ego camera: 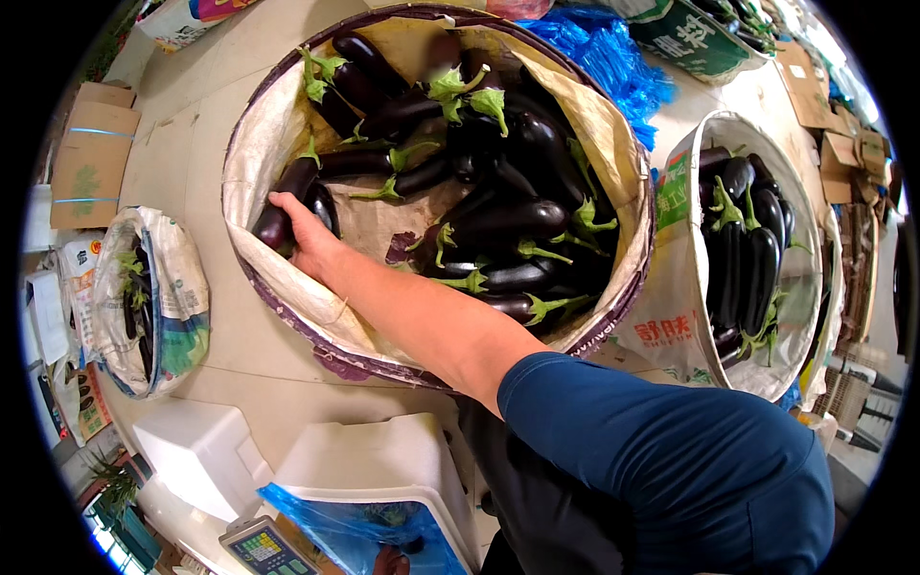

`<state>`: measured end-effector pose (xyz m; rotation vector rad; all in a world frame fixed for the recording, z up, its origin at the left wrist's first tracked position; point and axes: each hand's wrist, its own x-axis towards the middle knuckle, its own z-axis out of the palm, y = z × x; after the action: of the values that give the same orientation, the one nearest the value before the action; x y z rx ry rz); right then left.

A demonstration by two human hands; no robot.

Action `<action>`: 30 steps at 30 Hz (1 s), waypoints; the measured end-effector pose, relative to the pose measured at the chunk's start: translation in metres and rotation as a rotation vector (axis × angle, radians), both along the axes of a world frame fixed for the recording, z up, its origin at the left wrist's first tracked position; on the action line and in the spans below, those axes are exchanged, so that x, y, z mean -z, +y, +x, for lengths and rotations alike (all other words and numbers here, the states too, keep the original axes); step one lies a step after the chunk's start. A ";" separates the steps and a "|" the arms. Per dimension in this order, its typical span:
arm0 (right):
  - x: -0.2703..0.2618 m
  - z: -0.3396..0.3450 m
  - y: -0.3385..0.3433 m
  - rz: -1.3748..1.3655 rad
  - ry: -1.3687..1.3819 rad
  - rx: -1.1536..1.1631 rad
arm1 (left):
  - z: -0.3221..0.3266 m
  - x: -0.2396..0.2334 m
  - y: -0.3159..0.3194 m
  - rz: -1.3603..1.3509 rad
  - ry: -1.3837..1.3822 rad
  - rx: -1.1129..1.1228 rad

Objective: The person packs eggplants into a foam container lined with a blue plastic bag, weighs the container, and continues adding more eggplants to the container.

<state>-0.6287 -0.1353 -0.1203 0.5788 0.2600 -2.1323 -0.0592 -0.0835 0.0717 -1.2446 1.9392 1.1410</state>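
Observation:
My right hand reaches to the left wall of a large woven sack standing with its mouth rolled wide. Its thumb lies over a dark purple eggplant with a green stem; the other fingers are mostly hidden beneath. Another eggplant lies right beside that hand. Several more eggplants are heaped on the sack's right and far sides. At the bottom edge, what appears to be my left hand is partly visible in a white foam box lined with blue plastic film; its grip is unclear.
A digital scale display stands by the foam box, next to another white foam box. Sacks of eggplants stand right and left. Blue plastic bags lie behind the large sack. A strapped carton is at far left.

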 end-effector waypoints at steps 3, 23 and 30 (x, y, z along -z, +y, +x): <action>0.047 -0.022 0.006 0.109 0.157 0.067 | -0.025 -0.007 -0.001 0.057 0.046 -0.019; -0.133 0.051 0.408 -0.197 0.475 -0.347 | 0.042 -0.001 -0.007 -0.137 0.203 0.181; -0.185 0.084 0.467 0.203 0.736 -0.344 | 0.047 -0.015 0.002 -0.099 0.290 -0.229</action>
<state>-0.5443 0.3318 0.0643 -0.1654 0.9186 -1.9071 -0.0117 -0.0820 0.0866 -1.4501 2.1248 1.4228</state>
